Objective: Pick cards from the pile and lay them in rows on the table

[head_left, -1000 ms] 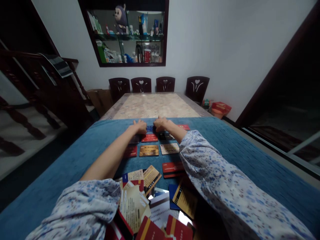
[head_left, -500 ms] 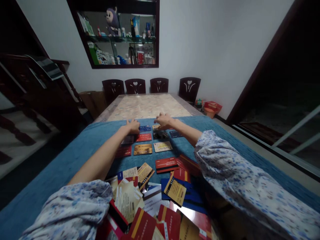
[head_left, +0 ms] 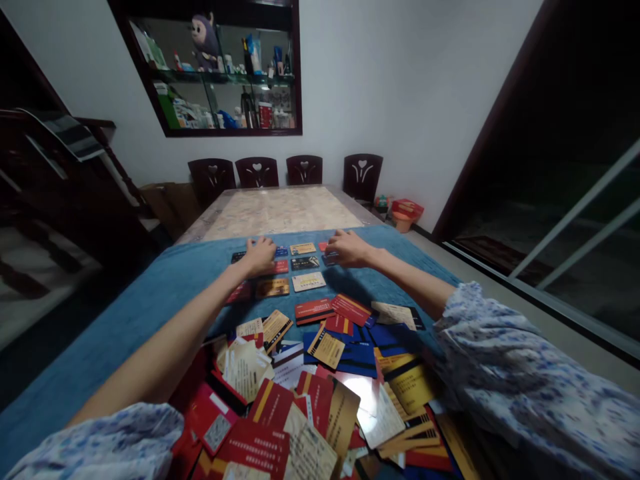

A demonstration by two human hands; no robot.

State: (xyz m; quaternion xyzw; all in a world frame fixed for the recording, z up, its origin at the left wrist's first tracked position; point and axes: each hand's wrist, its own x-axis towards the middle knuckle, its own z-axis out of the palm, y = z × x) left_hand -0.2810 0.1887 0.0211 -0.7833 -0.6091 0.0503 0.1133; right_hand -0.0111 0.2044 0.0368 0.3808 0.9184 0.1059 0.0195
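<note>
Rows of bank-style cards lie on a blue cloth (head_left: 165, 280). My left hand (head_left: 261, 255) is over the left side of the rows, fingers spread, partly hiding a red card (head_left: 281, 267) and a blue card (head_left: 281, 251). My right hand (head_left: 350, 248) reaches over the right column with fingers apart, covering parts of a red card (head_left: 323, 247) and a dark blue card (head_left: 330, 259). Between the hands lie a yellow card (head_left: 303, 249), a black card (head_left: 305, 263) and a cream card (head_left: 309, 282). A gold card (head_left: 273, 287) sits nearer me.
A loose heap of red, gold, blue and white cards (head_left: 280, 400) spreads close to my body, between my forearms. Beyond the cloth the patterned tabletop (head_left: 285, 207) continues toward several dark chairs (head_left: 363, 177) by the wall.
My right hand has moved from the middle column to the right column, uncovering the yellow card. My left hand stays over the left cards. The view has turned right and shows more of the heap.
</note>
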